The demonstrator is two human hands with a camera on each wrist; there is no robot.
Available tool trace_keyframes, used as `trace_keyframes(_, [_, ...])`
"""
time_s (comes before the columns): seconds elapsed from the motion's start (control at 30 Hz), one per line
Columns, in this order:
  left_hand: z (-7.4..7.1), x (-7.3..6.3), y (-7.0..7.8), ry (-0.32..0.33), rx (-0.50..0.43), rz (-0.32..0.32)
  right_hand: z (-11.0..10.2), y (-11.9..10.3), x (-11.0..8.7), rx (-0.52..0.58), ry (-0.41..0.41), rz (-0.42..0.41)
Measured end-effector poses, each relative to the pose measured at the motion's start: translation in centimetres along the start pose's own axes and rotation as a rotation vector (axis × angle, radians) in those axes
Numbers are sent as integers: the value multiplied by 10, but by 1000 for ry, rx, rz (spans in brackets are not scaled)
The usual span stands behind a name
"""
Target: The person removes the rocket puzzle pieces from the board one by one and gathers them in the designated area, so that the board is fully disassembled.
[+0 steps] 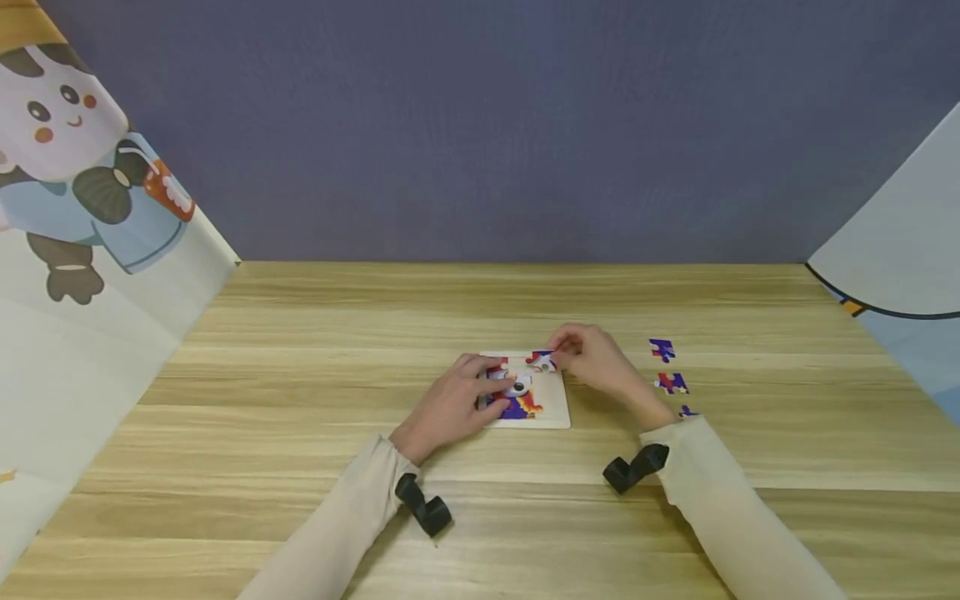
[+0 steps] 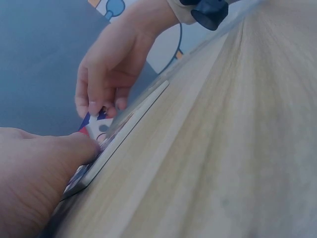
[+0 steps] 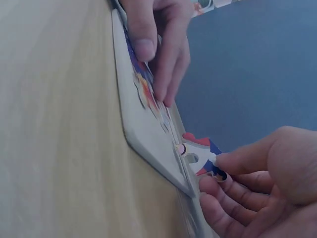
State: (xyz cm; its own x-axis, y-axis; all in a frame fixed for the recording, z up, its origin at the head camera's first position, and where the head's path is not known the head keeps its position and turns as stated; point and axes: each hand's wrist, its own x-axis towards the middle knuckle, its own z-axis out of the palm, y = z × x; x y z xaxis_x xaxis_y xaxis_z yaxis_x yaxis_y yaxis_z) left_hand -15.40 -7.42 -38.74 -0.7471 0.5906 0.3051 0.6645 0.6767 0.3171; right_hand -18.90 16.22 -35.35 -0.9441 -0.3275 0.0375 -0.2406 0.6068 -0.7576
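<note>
A pale puzzle board (image 1: 555, 410) lies on the table, its left part filled with joined puzzle pieces (image 1: 517, 407) in purple, white, red and orange. My left hand (image 1: 448, 402) rests on the board's left side, fingers spread over the joined pieces, thumb near the front edge. Between thumb and fingertips, my right hand (image 1: 600, 362) pinches a puzzle piece (image 3: 202, 148) coloured white, red and purple. That piece is tilted over the board's far right corner, as the right wrist view shows. The left fingers hide part of the picture.
Right of the board, a loose purple-and-red piece (image 1: 662, 350) lies at the back. Another loose piece (image 1: 671, 383) is in front of it, and a third piece (image 1: 687, 412) is partly hidden by the right sleeve (image 1: 720, 492). A dark blue wall (image 1: 525, 133) borders the wooden table's far edge.
</note>
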Motion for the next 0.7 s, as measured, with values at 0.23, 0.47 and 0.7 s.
trace_keyframes(0.23, [-2,-1,1,-20,-3,-16,-12,4,-3,-9,0,25])
trace_keyframes(0.47, [0,0,2,-23,-6,-21,-24,10,-8,-50,22,51])
trace_keyframes(0.7, [-1,0,1,-19,-16,-21,-41,12,-13,-75,23,27])
